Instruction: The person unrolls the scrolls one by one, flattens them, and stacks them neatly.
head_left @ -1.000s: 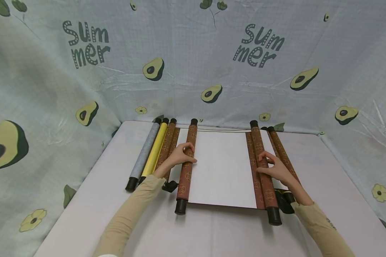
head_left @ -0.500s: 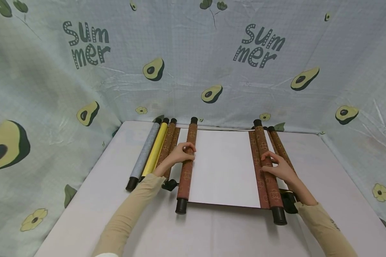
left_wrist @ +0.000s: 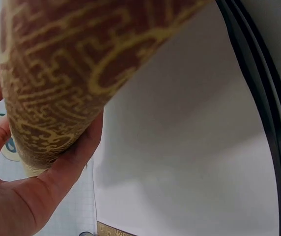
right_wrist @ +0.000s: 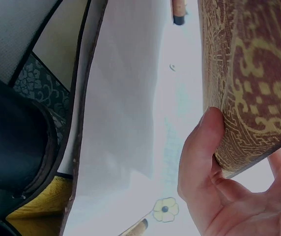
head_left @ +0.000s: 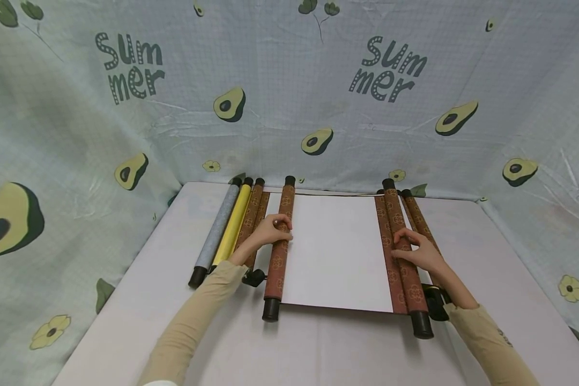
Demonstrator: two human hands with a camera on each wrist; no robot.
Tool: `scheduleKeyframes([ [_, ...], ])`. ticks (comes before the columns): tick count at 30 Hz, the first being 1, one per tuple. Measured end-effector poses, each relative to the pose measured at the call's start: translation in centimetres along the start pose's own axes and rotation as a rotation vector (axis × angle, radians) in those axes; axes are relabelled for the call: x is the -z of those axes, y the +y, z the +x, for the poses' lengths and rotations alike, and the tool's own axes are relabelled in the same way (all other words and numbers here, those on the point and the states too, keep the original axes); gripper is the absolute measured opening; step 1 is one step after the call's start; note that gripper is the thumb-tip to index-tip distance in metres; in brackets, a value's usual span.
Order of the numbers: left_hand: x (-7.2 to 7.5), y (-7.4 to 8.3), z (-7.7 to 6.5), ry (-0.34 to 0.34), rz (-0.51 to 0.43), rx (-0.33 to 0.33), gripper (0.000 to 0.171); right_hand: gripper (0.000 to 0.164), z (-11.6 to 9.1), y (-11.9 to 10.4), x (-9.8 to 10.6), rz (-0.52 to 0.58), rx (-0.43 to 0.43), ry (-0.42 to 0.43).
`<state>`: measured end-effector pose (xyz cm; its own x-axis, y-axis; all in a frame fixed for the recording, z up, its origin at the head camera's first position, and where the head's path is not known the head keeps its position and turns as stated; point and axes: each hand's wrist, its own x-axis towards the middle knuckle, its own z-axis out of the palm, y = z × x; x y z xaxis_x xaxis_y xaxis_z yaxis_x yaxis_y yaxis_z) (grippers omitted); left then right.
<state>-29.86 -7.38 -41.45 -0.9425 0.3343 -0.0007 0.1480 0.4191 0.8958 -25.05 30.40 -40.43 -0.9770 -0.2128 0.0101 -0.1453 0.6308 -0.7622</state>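
Note:
A scroll with a blank white sheet [head_left: 338,252] lies partly unrolled between two brown, gold-patterned rolls with black end caps. Around the left roll [head_left: 278,265], my left hand [head_left: 268,231] curls thumb and fingers at about mid-length. My right hand [head_left: 418,253] grips the right roll [head_left: 412,281] in the same way. The left wrist view shows the thumb and fingers of the left hand [left_wrist: 27,196] on either side of the patterned roll [left_wrist: 57,88]. In the right wrist view the right hand [right_wrist: 229,199] holds the other roll [right_wrist: 263,73] from below.
A grey roll [head_left: 217,230], a yellow roll [head_left: 235,220] and another brown roll [head_left: 253,217] lie left of the scroll. One more brown roll [head_left: 422,220] lies at right. Behind the pale table [head_left: 318,354] hangs an avocado-print cloth [head_left: 270,64].
My right hand has moved a little to the right with the right roll, so more white sheet shows between the rolls. The left hand stays almost in place.

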Motion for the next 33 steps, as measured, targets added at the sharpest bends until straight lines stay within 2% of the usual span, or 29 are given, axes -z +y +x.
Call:
scheduleKeyframes([
  [4, 0.2, -0.1, -0.1, 0.007, 0.045, -0.031, 0.030, 0.035, -0.3, -0.2, 0.0, 0.010, -0.008, -0.008],
  [12, 0.6, -0.2, -0.4, -0.019, 0.037, -0.063, 0.027, 0.029, -0.7, 0.1, -0.3, 0.007, 0.057, 0.015],
  [18, 0.8, -0.2, -0.7, -0.028, 0.017, -0.045, 0.026, 0.030, -1.5, 0.2, -0.5, 0.049, 0.005, 0.036],
  [24, 0.9, -0.4, -0.9, -0.031, 0.039, -0.041, 0.025, 0.026, -2.0, 0.1, -0.5, -0.057, 0.079, 0.060],
  [33, 1.2, -0.5, -1.5, -0.029, 0.064, -0.035, 0.018, 0.028, -3.1, -0.3, -0.3, -0.034, 0.049, 0.050],
])
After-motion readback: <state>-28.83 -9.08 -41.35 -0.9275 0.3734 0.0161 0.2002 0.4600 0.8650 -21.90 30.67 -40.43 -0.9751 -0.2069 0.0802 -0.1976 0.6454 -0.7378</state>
